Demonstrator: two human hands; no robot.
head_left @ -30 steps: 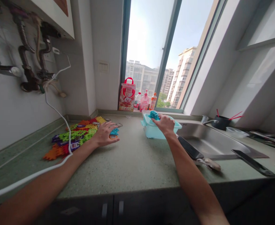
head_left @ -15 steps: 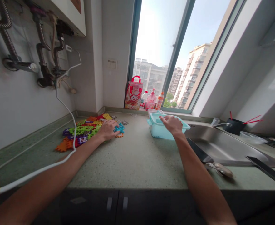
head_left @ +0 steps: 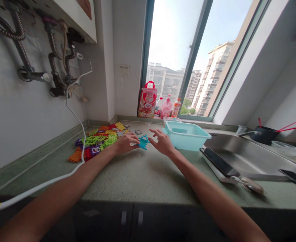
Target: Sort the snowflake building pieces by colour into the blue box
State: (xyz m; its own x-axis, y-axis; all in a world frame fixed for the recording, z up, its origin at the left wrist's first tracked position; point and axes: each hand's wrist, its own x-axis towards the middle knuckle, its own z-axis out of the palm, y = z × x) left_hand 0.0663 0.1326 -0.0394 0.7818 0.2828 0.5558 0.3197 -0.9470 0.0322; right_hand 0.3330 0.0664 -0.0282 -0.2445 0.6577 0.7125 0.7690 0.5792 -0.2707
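over the worktop (head_left: 137,176), beside the heap of colourful pieces (head_left: 93,140), the left hand (head_left: 125,143) holds a blue piece (head_left: 143,143) in its fingers. the right hand (head_left: 164,143), fingers spread wide, hovers between that piece and the tub (head_left: 189,142).

Kitchen: steel sink (head_left: 238,148) with tap (head_left: 248,133) set in stone-look counter (head_left: 148,181), dark cabinets (head_left: 107,222) below.

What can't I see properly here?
All in the head view:
Part of the colourful pieces: hidden behind the left hand.
Inside bottom of the pale-blue box: hidden by its front wall.
One end of the long black object: cut off by the right edge.
Fine print on the red bag: too small to read.
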